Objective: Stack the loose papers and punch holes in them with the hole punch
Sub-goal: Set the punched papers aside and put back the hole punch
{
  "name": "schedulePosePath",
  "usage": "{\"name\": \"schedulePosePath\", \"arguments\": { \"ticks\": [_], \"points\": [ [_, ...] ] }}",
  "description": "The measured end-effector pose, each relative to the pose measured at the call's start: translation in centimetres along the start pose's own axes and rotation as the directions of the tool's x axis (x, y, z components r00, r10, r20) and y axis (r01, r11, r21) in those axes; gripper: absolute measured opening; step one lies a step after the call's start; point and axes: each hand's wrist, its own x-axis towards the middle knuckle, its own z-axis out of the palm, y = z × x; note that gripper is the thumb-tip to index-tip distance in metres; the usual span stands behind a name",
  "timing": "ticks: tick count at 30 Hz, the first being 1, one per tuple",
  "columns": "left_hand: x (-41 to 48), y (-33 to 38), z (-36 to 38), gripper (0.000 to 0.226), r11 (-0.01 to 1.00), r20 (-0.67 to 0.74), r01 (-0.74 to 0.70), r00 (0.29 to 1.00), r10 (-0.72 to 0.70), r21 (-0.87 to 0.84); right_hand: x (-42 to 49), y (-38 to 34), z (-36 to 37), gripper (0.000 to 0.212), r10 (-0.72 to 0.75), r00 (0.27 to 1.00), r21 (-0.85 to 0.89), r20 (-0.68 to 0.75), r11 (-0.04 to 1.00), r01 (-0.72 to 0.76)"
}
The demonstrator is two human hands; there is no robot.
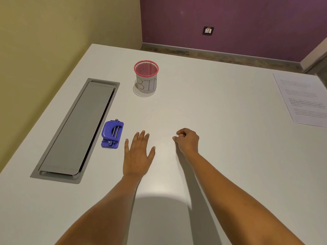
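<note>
A blue hole punch (112, 134) lies on the white table (212, 106), just right of a grey cable hatch. Printed papers (300, 99) lie at the far right edge, partly cut off by the frame. My left hand (138, 154) rests flat on the table with fingers spread, a short way right of the hole punch and not touching it. My right hand (187, 140) is curled into a loose fist on the table, holding nothing, well left of the papers.
A red mesh cup (146, 76) wrapped in paper marked "BIN" stands upright at the back centre. The long grey cable hatch (77, 128) is set into the table on the left. Walls close in at left and behind the table.
</note>
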Motion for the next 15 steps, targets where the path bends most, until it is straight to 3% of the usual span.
{"name": "schedulePosePath", "arguments": {
  "ticks": [15],
  "points": [
    [0.03,-0.02,0.18,0.067,1.000,-0.022,0.000,1.000,0.000,-0.011,0.01,0.56,0.13,0.004,-0.008,1.000,0.029,-0.001,1.000,0.008]
  ]
}}
